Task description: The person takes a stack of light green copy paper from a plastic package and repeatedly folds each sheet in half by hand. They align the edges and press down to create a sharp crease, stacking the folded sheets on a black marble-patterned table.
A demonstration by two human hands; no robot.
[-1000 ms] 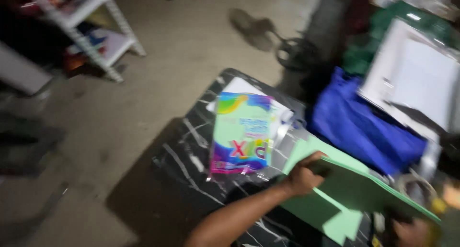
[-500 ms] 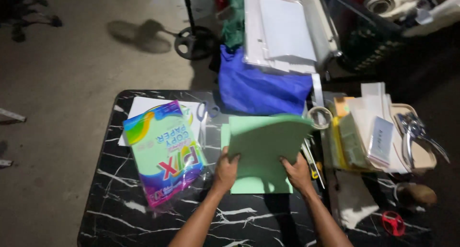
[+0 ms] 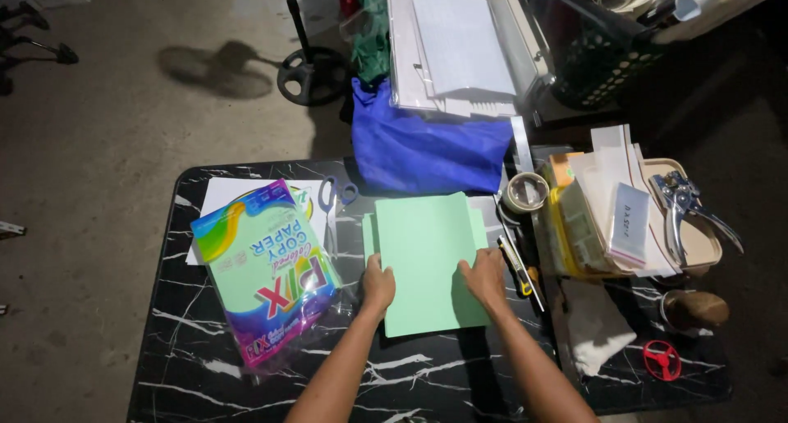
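Left hand [image 3: 378, 283]: flat, fingers open, palm down on the lower left edge of the green sheets [image 3: 427, 259]. Not gripping.

Right hand [image 3: 485, 277]: flat, fingers open, resting on the lower right part of the same sheets. Not gripping.

Green sheets: stacked slightly fanned, lying flat at the middle of the black marbled surface [image 3: 205, 365], between both hands. Edges of lower sheets visible on the left and right sides of the top sheet.

Left of the sheets: paper pack [image 3: 267, 267], multicoloured wrapper, lying tilted on a white sheet [image 3: 215, 195]. Near, not touching the left hand, as far as visible.

Between pack and sheets, towards the far edge: scissors [image 3: 336, 197] with blue handles, lying flat.

Far edge of the surface: blue bag [image 3: 427, 152], just beyond the green sheets.

Right of the sheets: tape roll [image 3: 526, 191], then a cutter [image 3: 519, 263] with yellow and black body, just beside the right hand.

Further right: tray [image 3: 707, 251] holding paper stacks and a metal punch [image 3: 683, 210]. White cloth [image 3: 597, 324] in front of the tray. Small red wheel-shaped item [image 3: 662, 359] near the right front corner.
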